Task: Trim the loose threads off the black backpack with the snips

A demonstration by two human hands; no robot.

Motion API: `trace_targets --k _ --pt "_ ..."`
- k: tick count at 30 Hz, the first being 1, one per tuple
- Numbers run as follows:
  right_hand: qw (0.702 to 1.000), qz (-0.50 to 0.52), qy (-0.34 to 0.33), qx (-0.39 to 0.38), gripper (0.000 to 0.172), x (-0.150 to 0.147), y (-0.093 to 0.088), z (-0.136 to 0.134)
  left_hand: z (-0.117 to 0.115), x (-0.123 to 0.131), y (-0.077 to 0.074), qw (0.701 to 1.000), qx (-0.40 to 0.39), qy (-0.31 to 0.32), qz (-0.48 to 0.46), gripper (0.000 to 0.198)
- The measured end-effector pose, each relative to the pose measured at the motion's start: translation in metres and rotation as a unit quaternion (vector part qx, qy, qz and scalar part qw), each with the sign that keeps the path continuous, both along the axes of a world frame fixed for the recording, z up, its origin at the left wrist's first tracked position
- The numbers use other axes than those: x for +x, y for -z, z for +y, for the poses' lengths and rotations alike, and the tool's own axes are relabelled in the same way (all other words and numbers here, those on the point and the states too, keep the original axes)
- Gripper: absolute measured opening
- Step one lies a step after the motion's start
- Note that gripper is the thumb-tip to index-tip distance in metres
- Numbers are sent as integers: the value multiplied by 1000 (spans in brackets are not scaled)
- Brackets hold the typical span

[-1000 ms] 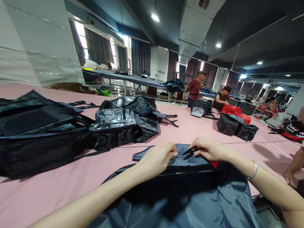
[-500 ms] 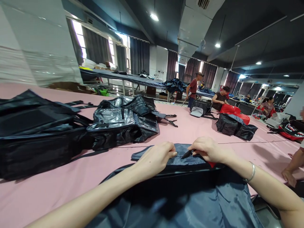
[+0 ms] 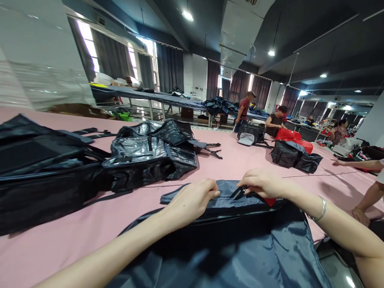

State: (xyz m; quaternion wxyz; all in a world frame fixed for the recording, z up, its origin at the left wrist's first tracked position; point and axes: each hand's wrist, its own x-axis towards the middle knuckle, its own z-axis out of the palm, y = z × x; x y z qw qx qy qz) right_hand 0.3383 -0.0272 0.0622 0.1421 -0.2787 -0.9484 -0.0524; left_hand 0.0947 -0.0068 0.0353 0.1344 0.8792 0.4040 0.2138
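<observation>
A dark blue-grey fabric bag (image 3: pixel 234 248) lies in front of me on the pink table (image 3: pixel 90 224). My left hand (image 3: pixel 192 200) pinches the bag's upper edge with its fingers closed on the fabric. My right hand (image 3: pixel 264 183) holds small black thread snips (image 3: pixel 238 193) with a red handle end, their blades pointing left at the same edge, a short gap from my left fingers.
Black backpacks (image 3: pixel 150 158) and a large black bag (image 3: pixel 39 168) lie to the left on the table. Another black bag (image 3: pixel 295 160) and a red one (image 3: pixel 292 138) sit far right, near several people. A co-worker's arm (image 3: pixel 369 196) rests at the right edge.
The snips' blades were spread a second ago and are now nearly closed. My right hand shifted slightly left along the bag edge. The co-worker's other arm reached onto the table at right.
</observation>
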Motion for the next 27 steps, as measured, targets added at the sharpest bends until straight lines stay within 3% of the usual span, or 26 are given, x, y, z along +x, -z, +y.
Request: trace_targets --k 11,22,27 --pt "996 -86 -10 7 18 -10 -17 5 3 -1 4 1000 12 4 4 24" --pt "997 -67 17 28 15 -2 -9 0 7 4 -5 1000 -18 2 9 29" --pt "999 -18 47 7 18 -2 -12 -20 12 -5 0 1000 2 18 21 36"
